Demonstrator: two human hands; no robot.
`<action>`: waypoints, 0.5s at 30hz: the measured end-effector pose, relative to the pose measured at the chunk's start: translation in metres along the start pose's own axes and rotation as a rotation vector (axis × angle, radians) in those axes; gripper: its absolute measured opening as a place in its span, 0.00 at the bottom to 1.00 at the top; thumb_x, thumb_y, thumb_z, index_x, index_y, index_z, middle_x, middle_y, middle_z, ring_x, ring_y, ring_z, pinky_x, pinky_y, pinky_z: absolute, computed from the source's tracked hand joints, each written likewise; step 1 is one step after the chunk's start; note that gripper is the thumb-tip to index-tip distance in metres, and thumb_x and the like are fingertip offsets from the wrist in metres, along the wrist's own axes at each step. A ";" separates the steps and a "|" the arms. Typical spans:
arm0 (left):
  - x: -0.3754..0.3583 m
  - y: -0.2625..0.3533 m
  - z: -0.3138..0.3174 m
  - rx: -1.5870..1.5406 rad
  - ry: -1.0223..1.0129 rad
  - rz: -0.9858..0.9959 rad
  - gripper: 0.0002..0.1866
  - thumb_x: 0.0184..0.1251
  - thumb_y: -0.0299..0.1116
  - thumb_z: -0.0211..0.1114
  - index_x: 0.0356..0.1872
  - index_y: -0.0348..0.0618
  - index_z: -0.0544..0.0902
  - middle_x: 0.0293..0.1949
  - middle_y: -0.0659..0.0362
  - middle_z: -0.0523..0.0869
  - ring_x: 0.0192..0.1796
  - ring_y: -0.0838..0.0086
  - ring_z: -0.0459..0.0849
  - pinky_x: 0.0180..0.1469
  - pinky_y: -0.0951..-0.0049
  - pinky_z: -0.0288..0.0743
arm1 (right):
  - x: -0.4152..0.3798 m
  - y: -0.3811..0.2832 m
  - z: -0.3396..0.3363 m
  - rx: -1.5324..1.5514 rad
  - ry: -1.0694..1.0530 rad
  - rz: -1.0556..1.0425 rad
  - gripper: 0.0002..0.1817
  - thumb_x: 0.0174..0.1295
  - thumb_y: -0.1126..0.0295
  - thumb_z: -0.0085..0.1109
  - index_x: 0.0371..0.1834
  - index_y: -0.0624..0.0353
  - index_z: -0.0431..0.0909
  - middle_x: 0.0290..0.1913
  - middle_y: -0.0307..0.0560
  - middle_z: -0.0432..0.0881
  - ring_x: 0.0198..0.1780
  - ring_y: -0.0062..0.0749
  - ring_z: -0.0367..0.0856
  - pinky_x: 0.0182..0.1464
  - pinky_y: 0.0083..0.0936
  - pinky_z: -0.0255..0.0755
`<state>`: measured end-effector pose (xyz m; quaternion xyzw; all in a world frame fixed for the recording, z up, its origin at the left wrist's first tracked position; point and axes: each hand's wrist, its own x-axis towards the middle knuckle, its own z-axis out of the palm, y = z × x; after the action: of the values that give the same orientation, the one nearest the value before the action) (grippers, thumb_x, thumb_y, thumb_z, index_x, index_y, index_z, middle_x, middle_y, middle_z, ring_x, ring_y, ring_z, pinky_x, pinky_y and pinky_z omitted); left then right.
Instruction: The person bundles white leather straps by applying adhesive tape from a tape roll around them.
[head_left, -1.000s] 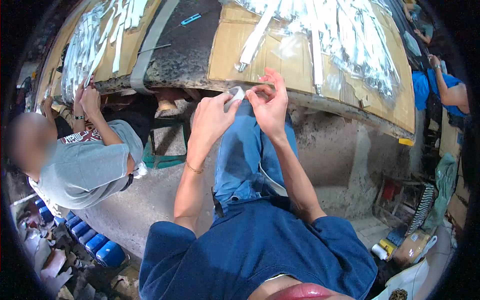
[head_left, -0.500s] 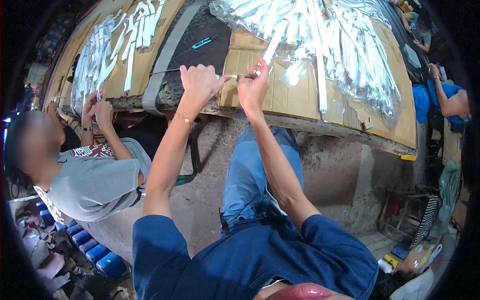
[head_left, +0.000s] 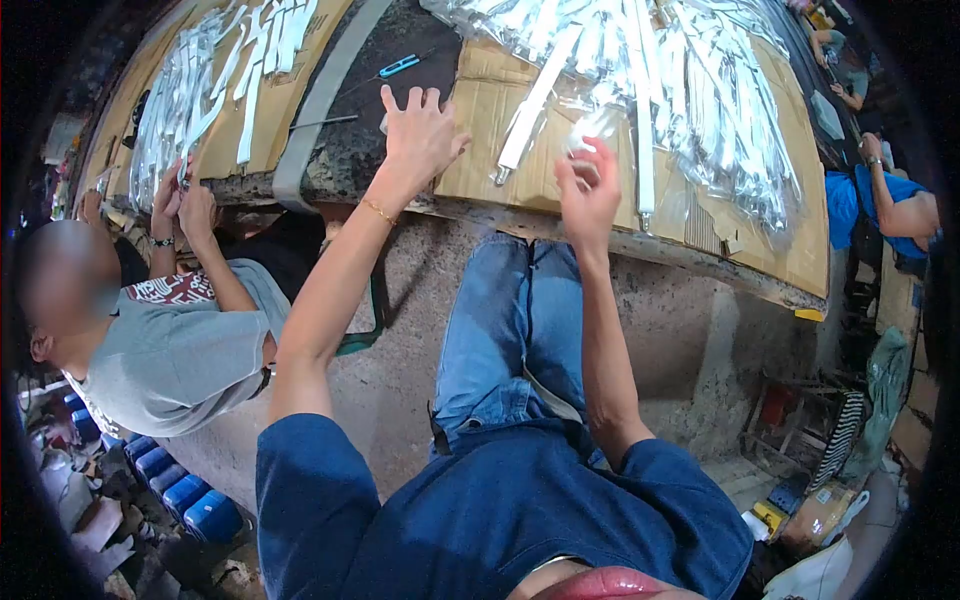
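My left hand (head_left: 422,135) is open, its fingers spread over the boundary between the dark tabletop and the cardboard sheet (head_left: 465,110). A small pale thing shows beside its fingers, mostly hidden. My right hand (head_left: 590,200) is raised over the cardboard's front edge, fingers loosely curled and apart from the thumb. Crumpled clear plastic (head_left: 598,122) lies just beyond its fingertips. Between my hands, a white strap (head_left: 522,135) with a metal end rests on the cardboard. Another white strap (head_left: 643,150) lies right of my right hand, its metal tip near the table edge.
A heap of white straps in clear plastic (head_left: 725,120) covers the back right. A blue-handled tool (head_left: 400,66) and a thin rod (head_left: 325,122) lie on the dark tabletop. At left, a person in a grey shirt (head_left: 180,340) handles straps. Blue containers (head_left: 212,515) stand on the floor.
My hands have moved apart from being close together; the right went right, toward the plastic. The strap between them lies farther forward on the cardboard. The rod now lies apart from my left hand.
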<state>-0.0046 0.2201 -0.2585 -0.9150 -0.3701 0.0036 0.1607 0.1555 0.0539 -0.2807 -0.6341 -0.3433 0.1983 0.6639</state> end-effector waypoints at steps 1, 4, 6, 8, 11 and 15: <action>-0.008 0.004 0.002 -0.042 0.115 -0.019 0.26 0.62 0.55 0.63 0.52 0.47 0.83 0.56 0.54 0.80 0.62 0.62 0.74 0.65 0.36 0.57 | -0.013 0.004 -0.011 -0.004 -0.004 0.008 0.23 0.63 0.77 0.61 0.61 0.63 0.69 0.44 0.45 0.79 0.41 0.24 0.81 0.40 0.22 0.78; -0.030 0.009 0.016 -0.137 0.285 -0.017 0.23 0.63 0.51 0.64 0.52 0.46 0.81 0.56 0.55 0.78 0.64 0.62 0.72 0.65 0.39 0.59 | -0.052 0.013 -0.041 0.030 0.022 0.111 0.21 0.64 0.79 0.60 0.60 0.62 0.70 0.42 0.43 0.78 0.41 0.22 0.80 0.41 0.20 0.78; -0.040 0.009 0.025 -0.181 0.345 0.006 0.22 0.62 0.48 0.65 0.51 0.46 0.80 0.55 0.55 0.78 0.63 0.63 0.71 0.64 0.43 0.61 | -0.075 0.017 -0.053 0.089 0.037 0.171 0.19 0.64 0.81 0.59 0.58 0.61 0.70 0.41 0.42 0.78 0.40 0.21 0.80 0.40 0.19 0.77; -0.044 0.009 0.028 -0.255 0.405 -0.010 0.20 0.61 0.44 0.65 0.51 0.45 0.79 0.55 0.56 0.78 0.63 0.64 0.71 0.65 0.46 0.60 | -0.095 0.023 -0.062 0.080 0.013 0.189 0.19 0.64 0.81 0.59 0.58 0.61 0.70 0.41 0.41 0.78 0.40 0.21 0.80 0.40 0.18 0.77; -0.060 0.026 0.029 -0.255 0.377 -0.047 0.19 0.60 0.38 0.64 0.52 0.46 0.79 0.55 0.56 0.78 0.63 0.64 0.72 0.65 0.47 0.58 | -0.118 0.026 -0.069 0.054 -0.032 0.199 0.19 0.63 0.81 0.60 0.57 0.61 0.71 0.40 0.40 0.78 0.38 0.21 0.80 0.40 0.18 0.77; -0.070 0.032 0.036 -0.300 0.388 -0.079 0.16 0.59 0.31 0.64 0.50 0.45 0.81 0.56 0.56 0.78 0.62 0.64 0.73 0.64 0.47 0.60 | -0.136 0.026 -0.072 0.031 -0.119 0.279 0.18 0.63 0.80 0.61 0.56 0.61 0.72 0.40 0.41 0.79 0.38 0.21 0.80 0.39 0.19 0.78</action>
<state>-0.0376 0.1615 -0.3103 -0.8970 -0.3640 -0.2336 0.0912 0.1177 -0.0885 -0.3312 -0.6524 -0.2877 0.3309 0.6181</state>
